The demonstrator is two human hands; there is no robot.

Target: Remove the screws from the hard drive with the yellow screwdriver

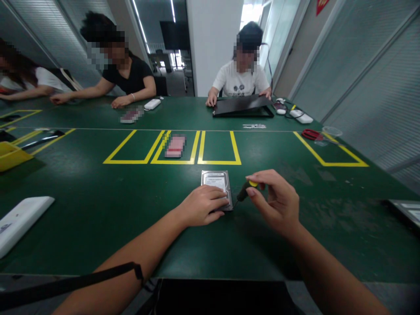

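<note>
A silver hard drive (215,176) with a white label lies flat on the green table in front of me. My left hand (205,203) rests across it, fingers curved over the label side and thumb by the near edge, holding it against the table. Part of the drive is hidden under that hand. On the right, my right hand (275,199) grips a screwdriver (243,192) with a dark handle and a yellow end between thumb and fingers. The screwdriver tilts, and its thin tip points down at the drive's near right corner; whether it sits in a screw is too small to tell.
Yellow tape outlines (219,162) mark the table beyond the drive, one around a pink item (175,145). A white device (22,221) lies left, a dark-framed object (405,214) right. Red-handled scissors (311,134) lie farther back. Across, a person handles a black panel (243,105).
</note>
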